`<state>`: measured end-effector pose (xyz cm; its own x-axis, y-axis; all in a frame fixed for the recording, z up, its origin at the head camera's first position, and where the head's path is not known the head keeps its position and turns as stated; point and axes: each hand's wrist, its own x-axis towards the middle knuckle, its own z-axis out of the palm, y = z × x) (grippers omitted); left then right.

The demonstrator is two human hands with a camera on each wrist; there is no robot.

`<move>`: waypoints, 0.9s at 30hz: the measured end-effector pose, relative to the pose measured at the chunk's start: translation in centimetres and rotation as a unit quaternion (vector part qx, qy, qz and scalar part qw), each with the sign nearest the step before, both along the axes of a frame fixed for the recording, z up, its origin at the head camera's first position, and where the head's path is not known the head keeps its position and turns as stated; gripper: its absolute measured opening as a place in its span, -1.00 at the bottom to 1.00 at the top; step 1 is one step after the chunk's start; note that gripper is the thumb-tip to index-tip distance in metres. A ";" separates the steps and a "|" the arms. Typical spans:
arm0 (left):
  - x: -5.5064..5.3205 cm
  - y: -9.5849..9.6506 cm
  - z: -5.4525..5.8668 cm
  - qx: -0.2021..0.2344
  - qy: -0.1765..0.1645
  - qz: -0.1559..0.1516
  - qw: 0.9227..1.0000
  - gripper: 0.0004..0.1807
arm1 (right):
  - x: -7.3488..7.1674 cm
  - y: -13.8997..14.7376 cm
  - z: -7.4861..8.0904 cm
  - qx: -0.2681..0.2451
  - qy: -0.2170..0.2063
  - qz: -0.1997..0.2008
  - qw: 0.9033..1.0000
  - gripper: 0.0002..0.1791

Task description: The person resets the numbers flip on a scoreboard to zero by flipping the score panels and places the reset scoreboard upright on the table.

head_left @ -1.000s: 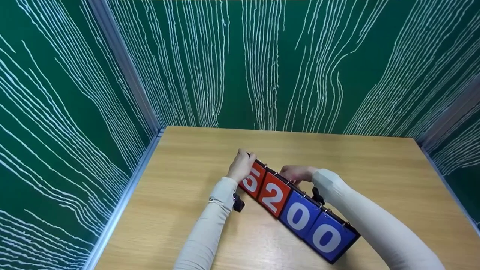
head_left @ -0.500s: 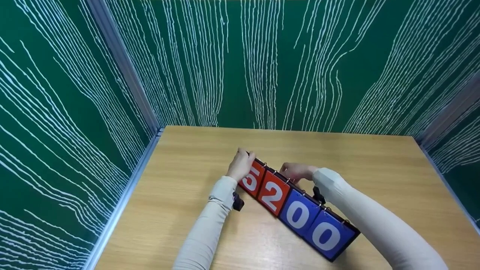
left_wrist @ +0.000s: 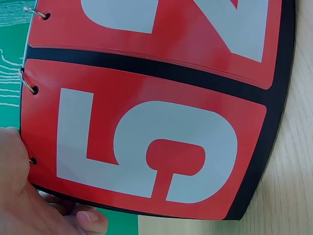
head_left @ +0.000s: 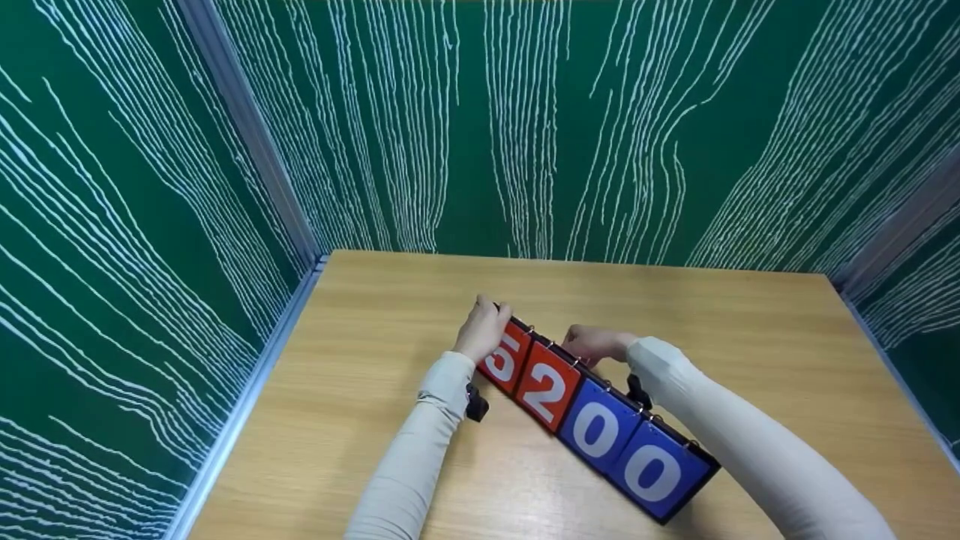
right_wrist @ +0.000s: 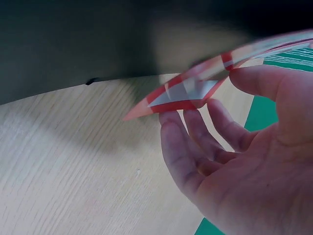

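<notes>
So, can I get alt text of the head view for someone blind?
A flip scoreboard showing 52 on red cards and 00 on blue cards slants across a wooden table. The left hand grips its left end; the right hand is partly behind it. White-lined green walls stand beyond.

Right fingers partly hidden behind the scoreboard in head view, red card blurred in right-wrist view.

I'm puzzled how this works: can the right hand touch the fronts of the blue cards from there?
Probably not directly: the right hand is behind the scoreboard, whose black backing stands between it and the blue cards.
</notes>
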<state>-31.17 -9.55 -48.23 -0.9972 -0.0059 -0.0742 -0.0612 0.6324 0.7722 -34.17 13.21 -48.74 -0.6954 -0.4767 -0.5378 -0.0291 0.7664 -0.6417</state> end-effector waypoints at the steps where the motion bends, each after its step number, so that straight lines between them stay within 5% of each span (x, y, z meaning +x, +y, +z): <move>1: 0.0 0.0 0.0 0.002 -0.001 0.001 1.000 -0.57 | 0.0 0.0 0.0 0.002 0.000 -0.003 1.000 -0.60; 21: 0.2 0.2 0.0 0.026 -0.030 0.013 0.999 -0.49 | 0.2 0.3 0.1 0.016 0.008 -0.034 0.999 -0.55; 27: 0.1 0.0 0.0 0.001 -0.001 -0.002 1.000 -0.44 | 0.1 0.4 0.0 -0.005 0.015 -0.028 0.999 -0.60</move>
